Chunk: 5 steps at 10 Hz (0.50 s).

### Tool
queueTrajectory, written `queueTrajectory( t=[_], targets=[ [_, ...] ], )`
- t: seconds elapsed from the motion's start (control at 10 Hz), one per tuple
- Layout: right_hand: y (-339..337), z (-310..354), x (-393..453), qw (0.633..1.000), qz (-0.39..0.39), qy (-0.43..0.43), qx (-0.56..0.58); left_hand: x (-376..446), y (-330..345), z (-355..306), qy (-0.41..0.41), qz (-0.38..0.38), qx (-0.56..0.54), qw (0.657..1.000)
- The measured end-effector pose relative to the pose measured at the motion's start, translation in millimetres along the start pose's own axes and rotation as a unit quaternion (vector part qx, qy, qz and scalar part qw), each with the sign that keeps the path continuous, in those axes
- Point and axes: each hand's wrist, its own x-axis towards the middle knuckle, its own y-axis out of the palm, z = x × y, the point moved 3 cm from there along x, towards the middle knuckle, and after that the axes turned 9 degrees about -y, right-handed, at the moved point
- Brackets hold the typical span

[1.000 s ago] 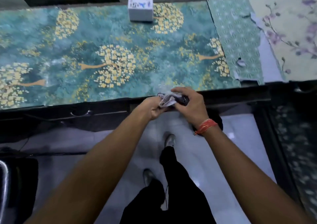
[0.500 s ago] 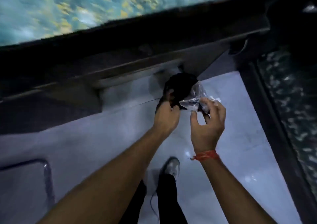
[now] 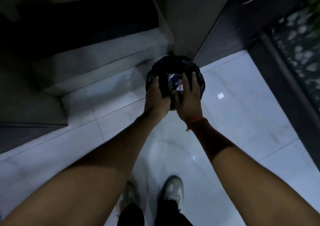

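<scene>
A small round bin lined with a black bag (image 3: 174, 64) stands on the pale tiled floor in a corner under the counter. My left hand (image 3: 155, 96) grips the bag's rim on the left side, fingers curled over it. My right hand (image 3: 188, 96) lies over the opening with fingers straight and spread. A crumpled clear plastic wrapper (image 3: 174, 80) shows inside the opening between my two hands, beside my right thumb and index finger. A red thread band is tied round my right wrist.
A dark cabinet panel (image 3: 225, 35) rises right behind the bin, and a pale raised plinth (image 3: 103, 61) runs along the left. A patterned dark panel (image 3: 297, 49) borders the floor at the right. My shoes (image 3: 173, 189) stand on the tiles below.
The view has tipped down from the counter to the floor. My hands carried the clear wrapper down to the bin; the left took the bag's rim and the right went from pinching the wrapper to spread over the opening.
</scene>
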Motion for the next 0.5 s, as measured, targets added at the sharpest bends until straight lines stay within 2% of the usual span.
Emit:
queueTrajectory(
  t=[0.1,0.2,0.3,0.5],
  targets=[
    [-52.3,38.9,-15.4,0.993,-0.052,0.020,0.104,-42.3,-28.4,-27.9,-0.018,-0.016,-0.021,0.999],
    [-119.5,99.2,-31.5,0.983,-0.048,0.050,0.170,-99.1,-72.4,-77.3,-0.020,-0.027,-0.041,0.999],
    [-200.0,181.4,-53.3,0.971,-0.050,0.065,0.223,-179.8,-129.7,-139.6,-0.025,-0.046,-0.106,0.993],
    [-339.2,370.5,-72.9,0.930,-0.062,0.013,0.362,-311.5,-248.6,-242.7,0.085,-0.165,-0.140,0.973]
  ],
)
